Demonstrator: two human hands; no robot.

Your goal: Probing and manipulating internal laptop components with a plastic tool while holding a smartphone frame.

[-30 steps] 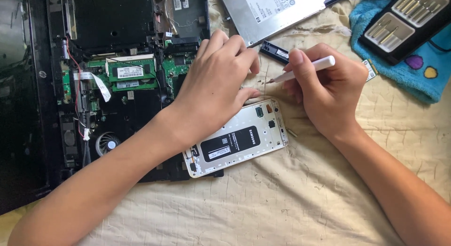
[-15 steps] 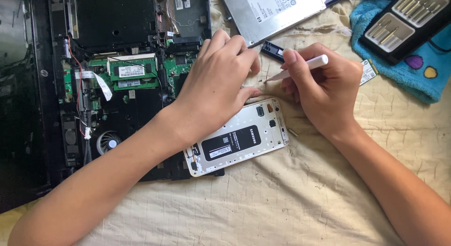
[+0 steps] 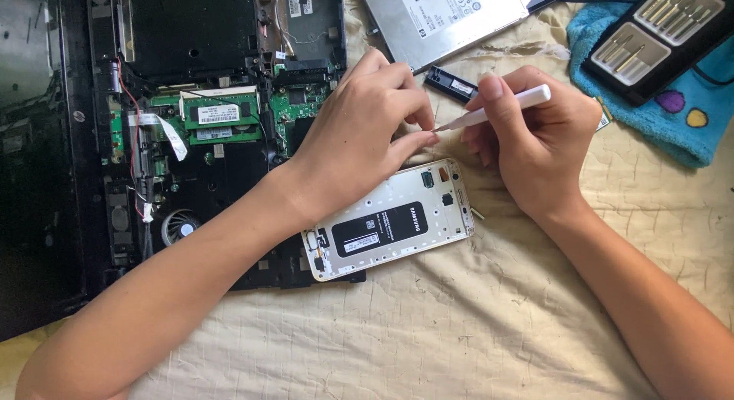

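Hands met above phone (image 3: 390, 220): right hand (image 3: 535, 140) closed on white screwdriver (image 3: 497, 110), left hand (image 3: 367, 132) pinching at its tip, item unclear; laptop (image 3: 199, 125) left.

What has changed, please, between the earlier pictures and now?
Very little: the right hand tilted the white screwdriver slightly, its tip still at the left hand fingertips. The phone, laptop and bit case stayed put.

White precision screwdriver (image 3: 501, 110): slim pen-shaped handle, thin metal tip, lying nearly level, tip pointing left, mid-scene right. Opened smartphone (image 3: 390, 220): white-framed, back cover off, black battery exposed, flat on cream cloth, tilted, its left end overlapping the dismantled laptop's near edge.
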